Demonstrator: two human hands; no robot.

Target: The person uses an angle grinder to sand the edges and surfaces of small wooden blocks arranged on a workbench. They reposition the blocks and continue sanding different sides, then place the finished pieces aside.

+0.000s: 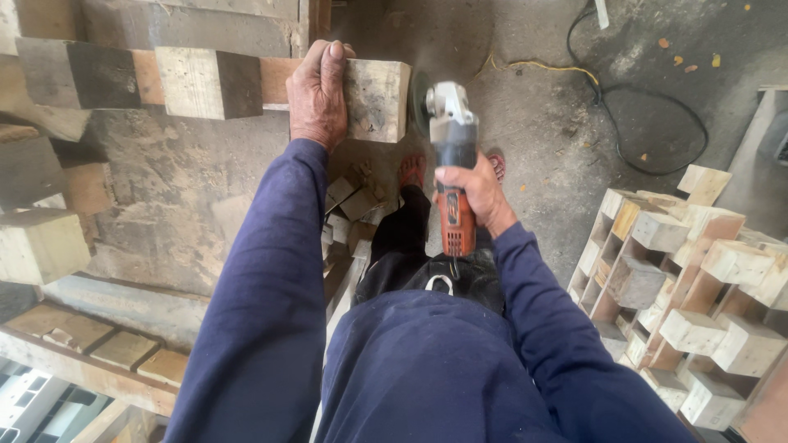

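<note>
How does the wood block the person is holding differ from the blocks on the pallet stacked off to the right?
The held block, under the left hand, looks grey, weathered and stained; the stacked pallet's blocks look pale and cleaner. The held block meets the disc of the angle grinder gripped by the right hand; the stacked ones lie untouched. Both are squarish wooden blocks fixed to pallet boards.
</note>
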